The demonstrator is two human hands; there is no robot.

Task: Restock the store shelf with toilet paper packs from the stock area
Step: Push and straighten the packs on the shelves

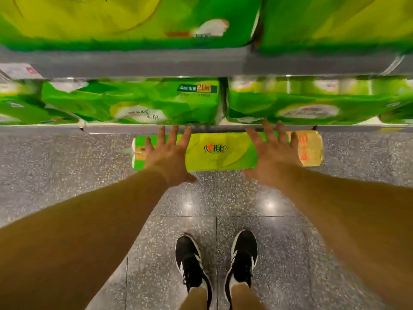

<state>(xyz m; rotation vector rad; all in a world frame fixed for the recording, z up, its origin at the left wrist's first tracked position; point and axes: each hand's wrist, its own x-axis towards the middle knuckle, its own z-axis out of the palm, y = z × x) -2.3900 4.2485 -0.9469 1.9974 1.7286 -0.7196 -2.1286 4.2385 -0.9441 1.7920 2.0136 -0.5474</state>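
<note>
A green and yellow toilet paper pack (220, 152) lies on the floor against the foot of the shelf. My left hand (168, 153) reaches down over its left part with fingers spread and straight. My right hand (271, 151) is over its right part, fingers also spread. Whether the palms touch the wrap is unclear. The lower shelf (134, 129) holds green packs (134, 101) side by side, and the upper shelf (143, 64) carries larger green packs (125, 19).
Grey speckled tile floor (67, 157) spreads on both sides of the pack. My two feet in black shoes (190, 262) stand just behind it. A white price label (20, 71) hangs on the upper shelf edge at left.
</note>
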